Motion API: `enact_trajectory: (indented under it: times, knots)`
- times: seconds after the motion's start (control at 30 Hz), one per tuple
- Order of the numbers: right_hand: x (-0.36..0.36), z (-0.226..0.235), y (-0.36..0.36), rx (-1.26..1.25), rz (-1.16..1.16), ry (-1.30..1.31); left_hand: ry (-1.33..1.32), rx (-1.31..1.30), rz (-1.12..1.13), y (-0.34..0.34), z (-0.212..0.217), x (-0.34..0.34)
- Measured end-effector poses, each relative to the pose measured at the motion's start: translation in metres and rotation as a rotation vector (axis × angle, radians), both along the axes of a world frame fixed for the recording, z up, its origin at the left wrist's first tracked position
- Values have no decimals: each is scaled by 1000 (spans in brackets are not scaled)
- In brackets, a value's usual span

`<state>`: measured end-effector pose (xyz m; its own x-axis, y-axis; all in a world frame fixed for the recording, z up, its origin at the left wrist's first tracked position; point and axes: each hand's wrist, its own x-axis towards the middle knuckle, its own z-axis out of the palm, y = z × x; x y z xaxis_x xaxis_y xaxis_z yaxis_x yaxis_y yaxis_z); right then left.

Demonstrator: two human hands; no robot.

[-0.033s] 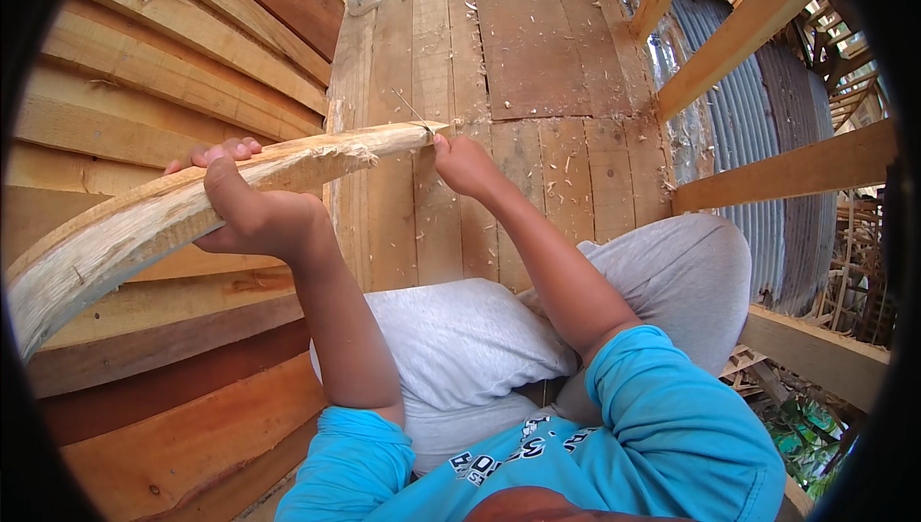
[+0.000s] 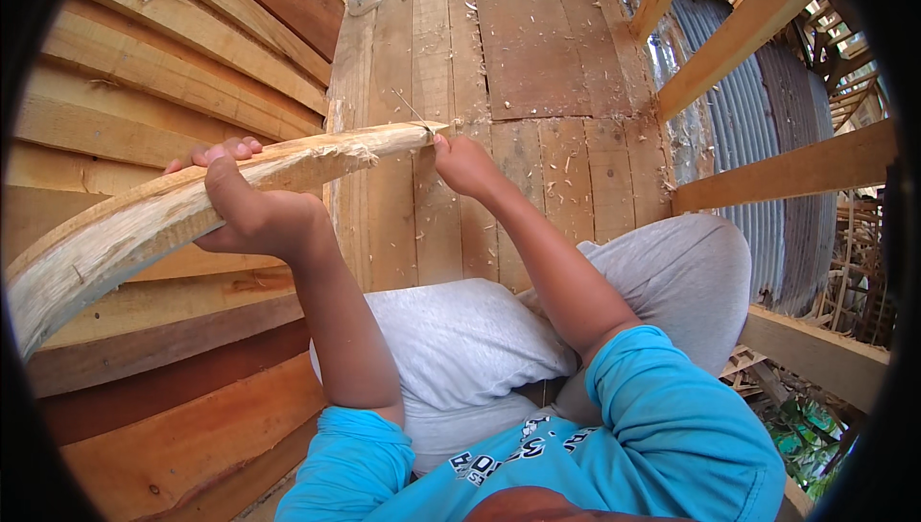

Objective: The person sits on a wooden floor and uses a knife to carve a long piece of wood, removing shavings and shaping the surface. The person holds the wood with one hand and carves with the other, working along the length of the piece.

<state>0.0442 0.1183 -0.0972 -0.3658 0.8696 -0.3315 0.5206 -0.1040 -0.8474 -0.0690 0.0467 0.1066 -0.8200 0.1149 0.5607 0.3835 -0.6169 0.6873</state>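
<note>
A long, curved piece of pale wood [image 2: 125, 225] runs from the left edge toward the middle, tapering to a pointed tip. Rough, splintered fibres stick out along its lower side. My left hand [image 2: 251, 203] is closed round its thick part, the thumb over the top and the fingertips showing on the far side. At the tapered tip, my right hand [image 2: 467, 165] is closed with the thumb against the wood. A thin dark line [image 2: 411, 106] slants across the tip by that thumb; whether it is a strand or a blade edge I cannot tell. What the right fingers hold is hidden.
Curled shavings lie over the plank floor [image 2: 528, 52]. A plank wall [image 2: 173, 52] rises at the left. A small clear container [image 2: 364, 0] sits at the far floor edge. Wooden rails [image 2: 787, 169] and corrugated metal sheets [image 2: 743, 90] are at the right. My grey-clad legs [image 2: 672, 263] are folded beneath my arms.
</note>
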Motion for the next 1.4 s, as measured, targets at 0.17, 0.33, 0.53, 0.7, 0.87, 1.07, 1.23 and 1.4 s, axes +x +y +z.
enact_trajectory:
  times: [0.17,0.33,0.53,0.7,0.87,1.07,1.23,1.4]
  knots:
    - [1,1,1,6,4,1,-1,9,-11,1,0,3]
    - [-2,24,-7,5,43,51,22,12,-16,1,0,2]
    - [-9,54,-21,69,138,100,-66,-8,-6,-1,2,-5]
    - [10,-21,7,12,-7,-91,-66,23,-161,0,5,-6]
    - [-6,47,-19,81,113,97,39,35,-232,-3,-2,-12]
    - [5,7,-2,-30,86,36,-69,17,-225,-1,3,-22]
    - [-4,29,-17,-44,49,100,-26,25,-395,-6,-2,-44]
    - [-15,71,-38,120,173,211,-45,12,-408,-9,-8,-48]
